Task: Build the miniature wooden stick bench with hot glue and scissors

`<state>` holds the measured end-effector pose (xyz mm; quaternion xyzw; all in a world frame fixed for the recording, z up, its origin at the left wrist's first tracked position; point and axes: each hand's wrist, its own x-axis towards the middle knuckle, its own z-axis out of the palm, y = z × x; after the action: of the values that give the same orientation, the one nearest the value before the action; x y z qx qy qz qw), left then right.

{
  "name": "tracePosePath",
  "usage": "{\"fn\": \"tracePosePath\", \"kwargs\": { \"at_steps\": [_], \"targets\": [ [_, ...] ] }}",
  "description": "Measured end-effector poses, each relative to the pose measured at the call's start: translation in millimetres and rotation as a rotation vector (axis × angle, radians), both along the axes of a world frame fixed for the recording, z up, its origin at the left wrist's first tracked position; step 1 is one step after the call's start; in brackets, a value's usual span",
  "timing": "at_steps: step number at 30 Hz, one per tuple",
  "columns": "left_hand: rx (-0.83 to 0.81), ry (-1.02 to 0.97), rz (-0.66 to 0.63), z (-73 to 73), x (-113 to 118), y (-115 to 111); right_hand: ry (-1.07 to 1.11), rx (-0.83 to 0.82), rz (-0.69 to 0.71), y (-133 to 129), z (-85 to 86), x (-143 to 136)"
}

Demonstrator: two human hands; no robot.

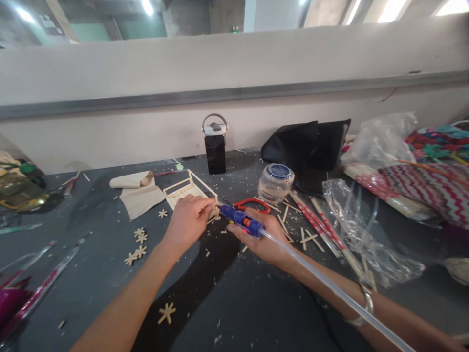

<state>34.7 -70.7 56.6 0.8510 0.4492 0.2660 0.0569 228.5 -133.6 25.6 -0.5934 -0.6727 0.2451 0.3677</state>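
My right hand (270, 238) is wrapped round a blue glue gun (238, 216), and a long clear glue stick (315, 274) trails from its back end. The nozzle points left, at the right corner of a small model of pale wooden sticks (179, 189). Pinched at that same corner is my left hand (190, 215), its fingers closed and covering part of the model. Just behind the glue gun lie scissors with red handles (262, 204). Star shapes made of short sticks (140, 235) are scattered left of my left hand, and another star (167, 313) lies nearer me.
A clear jar with a blue lid (276, 183) stands behind my right hand. Loose sticks (309, 238), red-and-clear packets (322, 227) and crumpled plastic (366, 234) lie to the right. A black bottle (215, 151) stands by the wall; unrolled cloth (141, 195) lies left.
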Motion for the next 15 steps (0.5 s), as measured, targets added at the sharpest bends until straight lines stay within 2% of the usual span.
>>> {"fn": "tracePosePath", "kwargs": {
  "at_steps": [15],
  "targets": [
    [-0.015, 0.018, 0.013, 1.5, 0.9, -0.2, 0.007, 0.008, 0.002, 1.2, -5.1, -0.6]
  ]
}}
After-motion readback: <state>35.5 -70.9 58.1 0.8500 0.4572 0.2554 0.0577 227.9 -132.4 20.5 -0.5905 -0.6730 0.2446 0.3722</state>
